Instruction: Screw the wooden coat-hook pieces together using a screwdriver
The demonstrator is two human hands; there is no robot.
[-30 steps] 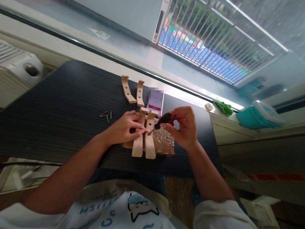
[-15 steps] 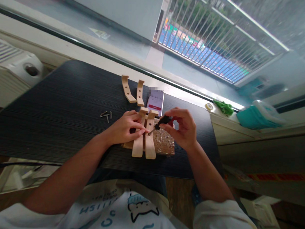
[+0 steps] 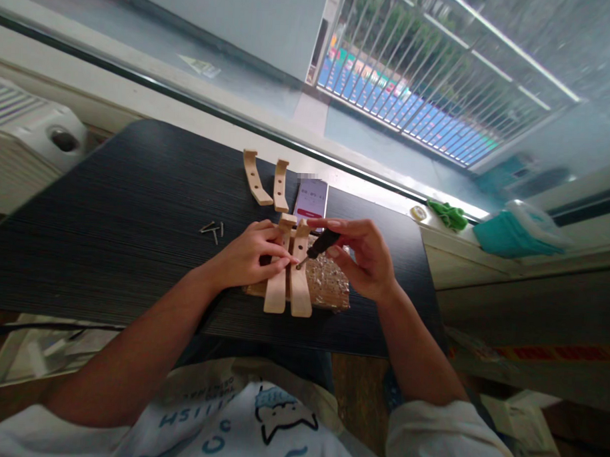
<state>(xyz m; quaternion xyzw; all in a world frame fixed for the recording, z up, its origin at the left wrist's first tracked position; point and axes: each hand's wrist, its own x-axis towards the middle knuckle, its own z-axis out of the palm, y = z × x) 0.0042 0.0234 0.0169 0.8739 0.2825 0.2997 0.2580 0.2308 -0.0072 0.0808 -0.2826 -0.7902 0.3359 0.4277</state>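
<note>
My right hand (image 3: 367, 257) grips the black handle of a screwdriver (image 3: 323, 244) with thumb and fingers, the index finger reaching forward over it. Its shaft slants down left to the lower hole of the right wooden hook (image 3: 300, 298). My left hand (image 3: 259, 255) lies across the left wooden hook (image 3: 275, 297), its fingers closed and holding it down. The fingertips reach the right hook beside the screwdriver's tip. Whether they pinch a screw is too small to tell. Both hooks rest side by side on a wrapped brown block (image 3: 330, 283).
Two more wooden hooks (image 3: 256, 180) with holes lie at the back of the dark table (image 3: 110, 215). Several screws (image 3: 215, 231) lie left of my left hand. A phone (image 3: 313, 197) is behind the block. A green cloth (image 3: 448, 215) and a teal container (image 3: 518, 229) are on the sill.
My right index finger has stretched forward and left above the screwdriver handle, and the handle has shifted slightly left. My left hand and the hooks stay in place.
</note>
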